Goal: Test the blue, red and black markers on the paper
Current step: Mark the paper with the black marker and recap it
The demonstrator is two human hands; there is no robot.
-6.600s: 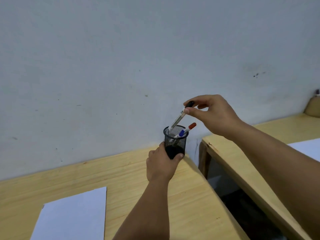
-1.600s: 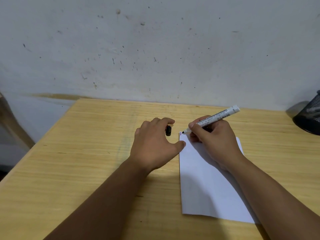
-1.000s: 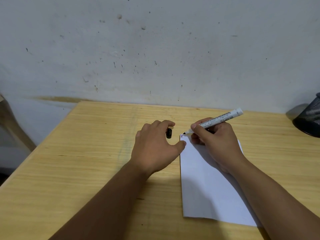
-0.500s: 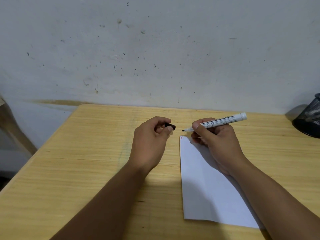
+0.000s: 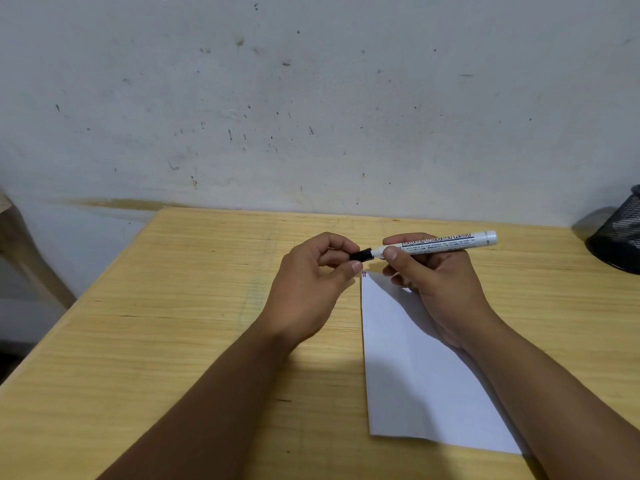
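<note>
My right hand (image 5: 436,282) grips the white barrel of the black marker (image 5: 440,242), held almost level above the table with its tip pointing left. My left hand (image 5: 311,282) pinches the marker's black cap (image 5: 362,254), which sits over the tip end. A white sheet of paper (image 5: 415,375) lies on the wooden table (image 5: 173,323) under my right hand, with small pen marks (image 5: 364,274) at its top left corner. The blue and red markers are not in view.
A black mesh pen holder (image 5: 620,237) stands at the table's far right edge, cut off by the frame. A speckled white wall runs behind the table. The table's left edge drops to the floor, with a wooden piece (image 5: 20,247) beyond it.
The marker tip left the paper's corner and the barrel levelled out. My left hand picked the cap off the table and brought it onto the tip.
</note>
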